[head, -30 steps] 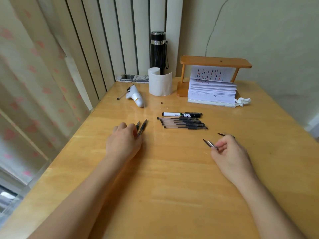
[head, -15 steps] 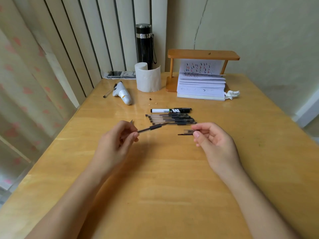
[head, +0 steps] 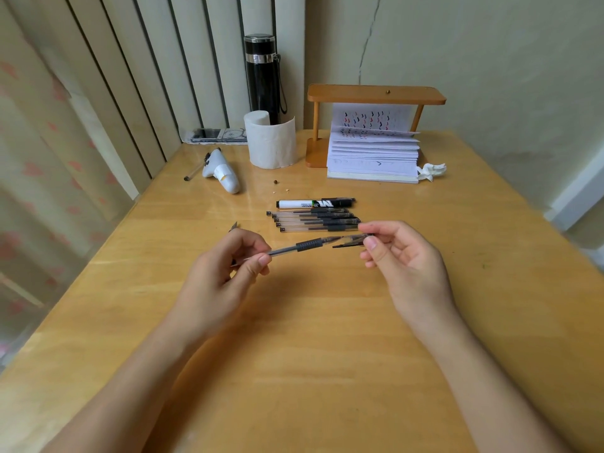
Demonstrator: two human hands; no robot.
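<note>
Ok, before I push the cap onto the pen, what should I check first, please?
1. Left hand grips the clear plastic pen with black rubber grip: ok.
2. Pointed dark part poking out past its knuckles, securely held: cannot tell.
3. Right hand pinches the clear cap with black clip: ok.
4. Pen tip points into the cap's mouth: ok.
5. How far the tip is inside: cannot tell.
6. Row of clear pens on the yellow wooden table lies beyond the hands, out of the way: ok.

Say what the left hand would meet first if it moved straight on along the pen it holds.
Most likely the cap pinched in the right hand: the pen points its tip at the cap's open end, very close to it. Depth is hard to judge.
</note>
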